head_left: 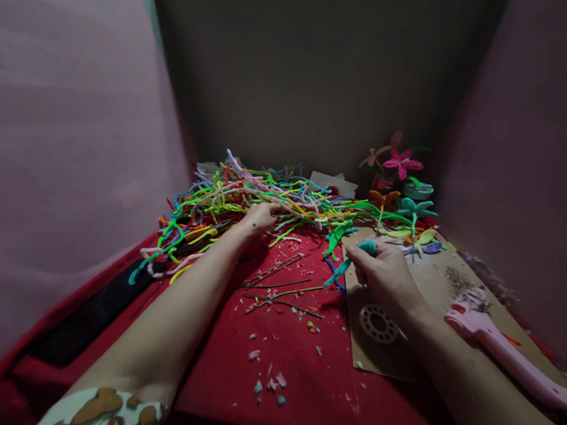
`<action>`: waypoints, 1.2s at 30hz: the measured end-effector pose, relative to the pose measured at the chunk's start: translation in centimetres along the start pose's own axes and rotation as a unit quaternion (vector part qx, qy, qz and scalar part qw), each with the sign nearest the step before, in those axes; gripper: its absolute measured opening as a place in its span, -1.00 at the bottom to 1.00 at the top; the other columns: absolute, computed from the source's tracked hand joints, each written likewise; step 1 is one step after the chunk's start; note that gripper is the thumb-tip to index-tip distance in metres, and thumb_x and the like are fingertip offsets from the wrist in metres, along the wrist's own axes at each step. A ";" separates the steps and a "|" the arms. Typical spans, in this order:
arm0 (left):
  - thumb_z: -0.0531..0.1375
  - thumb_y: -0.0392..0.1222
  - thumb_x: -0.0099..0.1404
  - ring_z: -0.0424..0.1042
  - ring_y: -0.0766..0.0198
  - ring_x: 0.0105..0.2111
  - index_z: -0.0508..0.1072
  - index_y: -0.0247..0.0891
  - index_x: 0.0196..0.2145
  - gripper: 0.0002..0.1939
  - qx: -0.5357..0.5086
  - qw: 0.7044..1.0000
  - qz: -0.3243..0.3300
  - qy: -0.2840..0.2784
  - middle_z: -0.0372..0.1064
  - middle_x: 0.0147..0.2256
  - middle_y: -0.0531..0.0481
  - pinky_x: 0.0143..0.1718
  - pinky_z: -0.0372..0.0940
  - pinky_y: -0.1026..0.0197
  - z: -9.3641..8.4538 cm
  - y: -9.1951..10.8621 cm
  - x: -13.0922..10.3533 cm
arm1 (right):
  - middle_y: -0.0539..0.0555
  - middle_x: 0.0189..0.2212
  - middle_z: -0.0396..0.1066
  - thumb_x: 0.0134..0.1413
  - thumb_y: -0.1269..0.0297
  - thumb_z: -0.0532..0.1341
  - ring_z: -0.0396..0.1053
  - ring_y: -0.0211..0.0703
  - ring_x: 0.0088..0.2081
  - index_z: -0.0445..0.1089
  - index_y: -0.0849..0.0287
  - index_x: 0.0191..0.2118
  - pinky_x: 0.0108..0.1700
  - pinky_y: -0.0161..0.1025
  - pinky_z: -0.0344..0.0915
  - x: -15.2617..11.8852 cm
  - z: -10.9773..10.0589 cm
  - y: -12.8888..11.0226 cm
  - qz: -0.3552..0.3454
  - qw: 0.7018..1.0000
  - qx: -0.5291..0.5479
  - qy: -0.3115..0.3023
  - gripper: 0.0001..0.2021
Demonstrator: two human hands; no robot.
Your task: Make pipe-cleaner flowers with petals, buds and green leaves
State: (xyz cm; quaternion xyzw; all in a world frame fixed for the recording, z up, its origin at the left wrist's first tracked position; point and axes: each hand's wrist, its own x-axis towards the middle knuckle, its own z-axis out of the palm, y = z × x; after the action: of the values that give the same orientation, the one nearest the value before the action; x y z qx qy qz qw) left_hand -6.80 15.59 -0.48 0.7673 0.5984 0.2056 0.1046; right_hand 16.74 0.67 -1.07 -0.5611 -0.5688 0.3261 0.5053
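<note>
A large tangle of coloured pipe cleaners (285,190) lies across the back of the red cloth. My left hand (262,219) reaches to the front of this tangle, its fingers bent down and partly hidden, so what they touch is unclear. Over the left edge of a brown board (354,316), my right hand (380,263) pinches a bent teal fuzzy piece (342,269) between thumb and fingers. Several thin bare stems (282,282) lie on the cloth between my hands. A green fuzzy piece (336,236) rests just behind the teal one.
A pink tool (503,354) and a round disc with holes (379,323) lie on the right. Fuzzy flowers (403,163) stand at the back right. Yellow-handled pliers (200,237) and a black flat object (94,312) are on the left. Fuzz scraps dot the red cloth (302,351).
</note>
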 end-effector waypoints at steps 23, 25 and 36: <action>0.05 -0.41 -0.14 0.40 0.28 -0.39 0.47 -0.42 -0.39 -0.69 -0.213 0.974 0.071 0.000 0.46 -0.41 -0.05 -0.23 0.29 0.19 -2.5 -3.2 7.2 | -0.06 -0.71 0.21 0.08 0.23 0.09 0.11 -0.35 -0.68 0.33 0.18 -0.52 -0.58 -0.36 0.04 -1.5 0.8 0.4 -0.218 0.951 -0.221 0.011 -0.77; 0.03 -0.41 -0.15 0.40 0.27 -0.38 0.47 -0.40 -0.46 -0.72 -0.190 0.978 0.085 0.010 0.45 -0.44 -0.04 -0.21 0.28 0.19 -2.2 -3.5 7.2 | -0.06 -0.71 0.22 0.08 0.24 0.09 0.13 -0.35 -0.68 0.33 0.18 -0.52 -0.58 -0.37 0.05 -1.5 0.8 0.3 -0.225 0.949 -0.222 0.012 -0.77; 0.02 -0.42 -0.01 0.25 0.15 -0.05 0.48 -0.32 -0.24 -0.62 -0.074 0.989 0.114 0.057 0.36 -0.13 -0.06 0.03 0.13 0.14 0.9 -1.7 5.6 | -0.08 -0.72 0.17 0.08 0.25 0.11 0.12 -0.36 -0.68 0.34 0.18 -0.51 -0.58 -0.36 0.04 -1.7 0.8 0.5 -0.240 0.942 -0.234 0.009 -0.79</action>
State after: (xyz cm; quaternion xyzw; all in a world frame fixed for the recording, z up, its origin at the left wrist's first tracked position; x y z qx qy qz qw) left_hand -6.79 21.51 -0.90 0.8079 0.4950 0.3032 0.1022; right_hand 15.91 -0.69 -2.12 -0.5135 -0.7421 0.0477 0.4281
